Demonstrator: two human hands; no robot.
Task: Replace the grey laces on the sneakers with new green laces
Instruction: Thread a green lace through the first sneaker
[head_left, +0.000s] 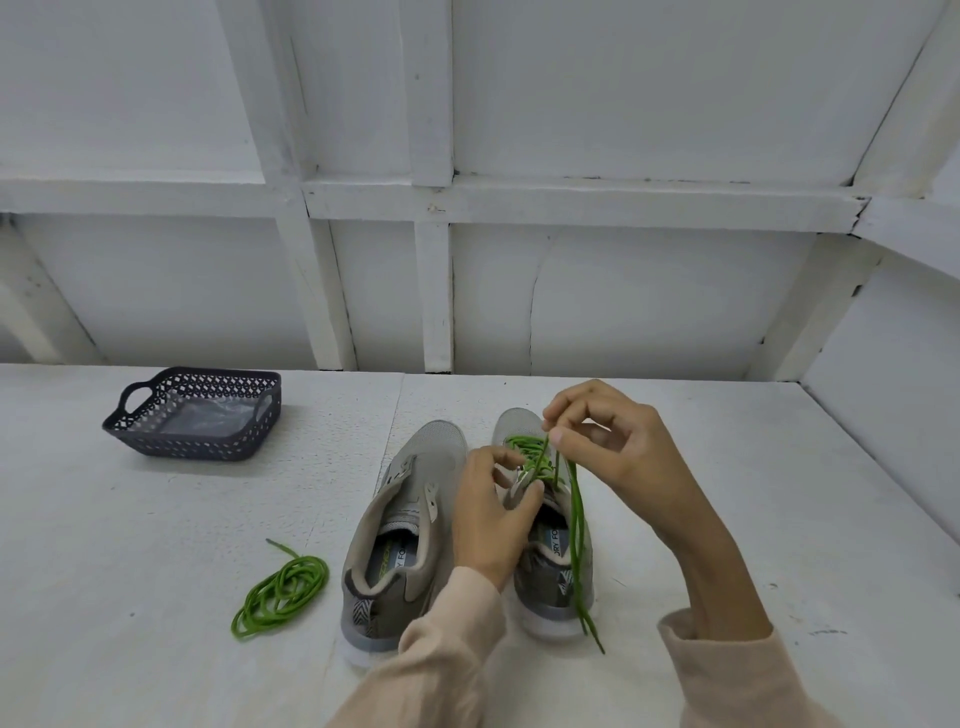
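Two grey sneakers stand side by side on the white table, toes pointing away from me. The left sneaker (400, 525) has no lace in its eyelets. The right sneaker (550, 582) carries a green lace (575, 530) threaded through its front eyelets, with two long ends trailing back over the heel. My left hand (493, 514) holds the right sneaker's eyelet flap and tongue. My right hand (613, 441) pinches the green lace above the toe and lifts it. A second green lace (283, 595) lies coiled on the table left of the sneakers.
A dark perforated plastic basket (197, 415) with a clear plastic bag inside sits at the back left of the table (156, 519). A white panelled wall rises behind the table and along its right side.
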